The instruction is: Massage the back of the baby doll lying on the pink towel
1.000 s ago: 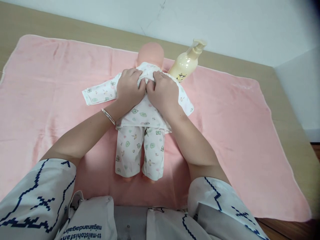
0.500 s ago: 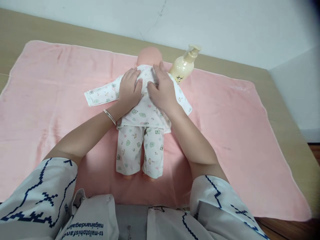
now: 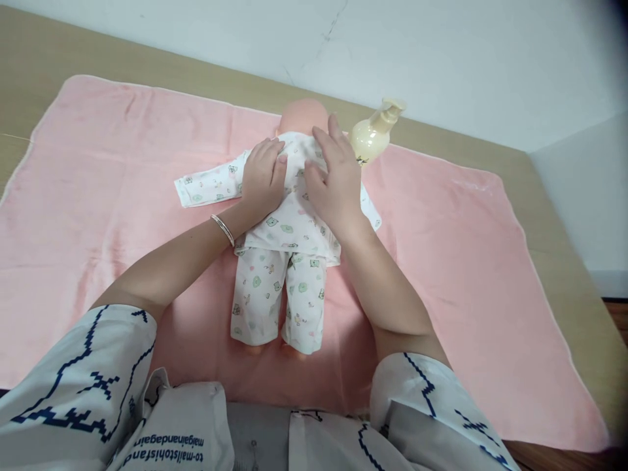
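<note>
A baby doll (image 3: 304,116) lies on a pink blanket (image 3: 456,288), its head away from me and no face showing. It wears a white printed pajama top (image 3: 287,229) and matching pajama pants (image 3: 260,294). My left hand (image 3: 265,176) rests flat on the upper left of the top, fingers extended. Over the upper right side is my right hand (image 3: 338,176), fingers spread and thumb apart, seemingly lifted slightly; whether it touches the cloth is unclear. That hand and forearm partly cover the doll's right-side sleeve.
A cream pump bottle (image 3: 373,137) stands just right of the doll's head. The blanket covers most of a wooden table (image 3: 554,242). Behind the table's far edge rises a white wall (image 3: 441,65).
My right hand has shifted slightly right, with its fingers spreading and rising from the top. My left hand stays on the doll's back. The whole view has shifted slightly.
</note>
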The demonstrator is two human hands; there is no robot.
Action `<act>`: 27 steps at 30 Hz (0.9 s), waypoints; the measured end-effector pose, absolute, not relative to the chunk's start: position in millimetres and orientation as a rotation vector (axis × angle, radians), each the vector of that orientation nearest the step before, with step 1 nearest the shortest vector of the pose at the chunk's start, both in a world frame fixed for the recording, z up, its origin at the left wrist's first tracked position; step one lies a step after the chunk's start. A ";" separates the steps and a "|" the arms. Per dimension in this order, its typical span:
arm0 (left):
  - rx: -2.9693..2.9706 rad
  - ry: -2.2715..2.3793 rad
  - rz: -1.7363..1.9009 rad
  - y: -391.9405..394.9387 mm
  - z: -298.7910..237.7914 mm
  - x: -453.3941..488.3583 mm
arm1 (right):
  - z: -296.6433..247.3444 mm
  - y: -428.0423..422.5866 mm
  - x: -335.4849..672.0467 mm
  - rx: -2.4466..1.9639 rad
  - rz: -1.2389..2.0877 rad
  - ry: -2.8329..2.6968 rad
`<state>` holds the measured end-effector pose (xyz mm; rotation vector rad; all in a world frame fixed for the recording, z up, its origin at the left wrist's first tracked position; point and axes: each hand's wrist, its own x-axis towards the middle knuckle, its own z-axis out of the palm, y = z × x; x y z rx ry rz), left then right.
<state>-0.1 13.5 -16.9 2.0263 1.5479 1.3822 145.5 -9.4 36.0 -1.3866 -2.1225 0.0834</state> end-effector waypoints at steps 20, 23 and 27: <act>2.114 1.646 1.222 15.4 -11.4 2.3 | 38.3 3.3 154.0 -1.338 0.074 -2.250; 2.023 1.607 1.180 1.4 1.3 9.6 | 55.6 12.8 180.0 -1.354 0.006 -2.054; 2.039 1.558 1.105 -18.1 25.4 27.3 | 69.0 29.0 215.0 -1.379 -0.022 -1.875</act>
